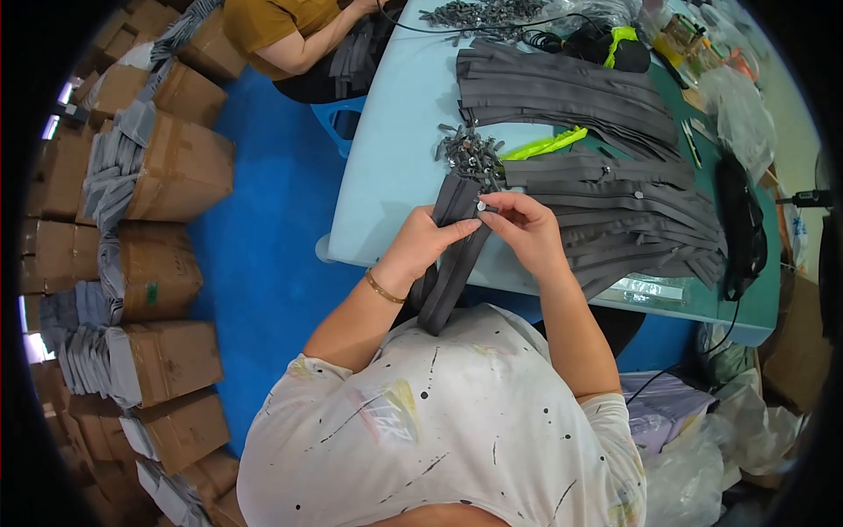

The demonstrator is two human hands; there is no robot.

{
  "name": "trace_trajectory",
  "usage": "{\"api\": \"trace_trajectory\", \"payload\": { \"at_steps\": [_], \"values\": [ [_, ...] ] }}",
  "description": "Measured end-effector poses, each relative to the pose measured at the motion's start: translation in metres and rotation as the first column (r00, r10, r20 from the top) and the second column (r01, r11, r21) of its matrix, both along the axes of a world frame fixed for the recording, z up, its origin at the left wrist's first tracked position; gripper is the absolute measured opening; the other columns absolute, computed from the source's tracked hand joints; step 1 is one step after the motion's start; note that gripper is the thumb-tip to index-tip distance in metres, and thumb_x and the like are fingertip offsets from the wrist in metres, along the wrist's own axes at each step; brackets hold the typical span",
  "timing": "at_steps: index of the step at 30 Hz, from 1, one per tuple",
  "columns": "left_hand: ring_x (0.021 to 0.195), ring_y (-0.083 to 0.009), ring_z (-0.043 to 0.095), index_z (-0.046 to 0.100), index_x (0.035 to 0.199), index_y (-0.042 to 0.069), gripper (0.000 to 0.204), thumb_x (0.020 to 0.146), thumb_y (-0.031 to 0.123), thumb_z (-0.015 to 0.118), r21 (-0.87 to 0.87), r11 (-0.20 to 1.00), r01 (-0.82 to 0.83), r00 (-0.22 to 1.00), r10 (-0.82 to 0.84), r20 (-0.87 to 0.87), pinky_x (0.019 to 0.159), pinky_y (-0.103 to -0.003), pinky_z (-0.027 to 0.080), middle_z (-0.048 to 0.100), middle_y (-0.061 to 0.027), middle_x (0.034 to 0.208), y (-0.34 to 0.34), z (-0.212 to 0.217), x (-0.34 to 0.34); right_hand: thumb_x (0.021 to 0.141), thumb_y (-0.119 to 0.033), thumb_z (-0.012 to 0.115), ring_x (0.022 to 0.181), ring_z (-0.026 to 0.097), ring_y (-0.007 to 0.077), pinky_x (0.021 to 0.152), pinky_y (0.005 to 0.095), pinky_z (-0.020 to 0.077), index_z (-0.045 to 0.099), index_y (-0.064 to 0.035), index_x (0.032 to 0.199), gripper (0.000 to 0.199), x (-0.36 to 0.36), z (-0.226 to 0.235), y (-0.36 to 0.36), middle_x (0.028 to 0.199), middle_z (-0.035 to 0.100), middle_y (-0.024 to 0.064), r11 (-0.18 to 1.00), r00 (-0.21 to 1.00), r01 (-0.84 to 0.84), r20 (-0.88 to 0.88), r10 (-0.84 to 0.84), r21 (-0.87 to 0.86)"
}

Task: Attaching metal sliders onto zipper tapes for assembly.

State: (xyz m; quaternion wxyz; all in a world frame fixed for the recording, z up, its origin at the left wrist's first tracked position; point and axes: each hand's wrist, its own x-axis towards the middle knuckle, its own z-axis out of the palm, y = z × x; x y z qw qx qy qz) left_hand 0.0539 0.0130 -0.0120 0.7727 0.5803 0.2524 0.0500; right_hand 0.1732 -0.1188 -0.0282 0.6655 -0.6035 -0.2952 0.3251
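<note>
A bundle of dark grey zipper strips hangs over the table's near edge toward my lap. My left hand is closed round it, thumb pressed on top. At the upper end of the strips, my right hand pinches a small silvery zipper slider between thumb and fingertips; the fingers partly hide it. Just beyond my hands lies a heap of loose zipper sliders, dark with shiny parts. Long grey zipper strips are spread to the right of my right hand.
Another stack of grey strips lies farther back, with a neon yellow strip between. A black pouch is at the table's right side. Cardboard boxes line the left. A co-worker sits at the far left of the table.
</note>
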Motion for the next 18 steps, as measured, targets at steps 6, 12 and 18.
{"api": "trace_trajectory", "payload": {
  "at_steps": [6, 12, 18],
  "values": [
    [0.075, -0.0065, 0.055, 0.065, 0.096, -0.001, 0.020, 0.081, 0.011, 0.066, 0.041, 0.999, 0.014, 1.000, -0.013, -0.005, 0.065, -0.022, 0.045, 0.064, -0.0013, 0.085, 0.001, -0.003, -0.003, 0.079, -0.002, 0.066, 0.071, 0.050, 0.0032, 0.064, 0.0177, 0.0416, 0.066, -0.0061, 0.100, 0.021, 0.000, -0.007, 0.001, 0.079, 0.058, -0.0038, 0.999, 1.000, -0.015, 0.009, 0.015, 0.030],
    [0.073, -0.0064, 0.055, 0.065, 0.095, -0.001, 0.019, 0.081, 0.012, 0.066, 0.032, 0.999, 0.003, 1.000, -0.004, 0.007, 0.064, -0.022, 0.045, 0.063, -0.0011, 0.083, -0.001, -0.007, -0.005, 0.080, 0.000, 0.064, 0.076, 0.054, 0.0046, 0.069, 0.0188, 0.0432, 0.064, -0.0036, 0.098, 0.018, -0.003, -0.005, -0.002, 0.084, 0.061, -0.0011, 1.000, 1.000, -0.023, -0.013, 0.023, -0.019],
    [0.070, -0.0062, 0.056, 0.065, 0.095, -0.001, 0.019, 0.082, 0.013, 0.065, 0.069, 0.998, 0.003, 1.000, -0.004, 0.020, 0.061, -0.022, 0.046, 0.063, -0.0005, 0.081, -0.005, -0.011, -0.006, 0.080, 0.000, 0.065, 0.078, 0.056, 0.0054, 0.071, 0.0193, 0.0447, 0.064, -0.0012, 0.097, 0.016, 0.002, 0.009, -0.004, 0.086, 0.063, 0.0006, 0.991, 0.996, -0.066, 0.053, 0.073, -0.119]
  ]
}}
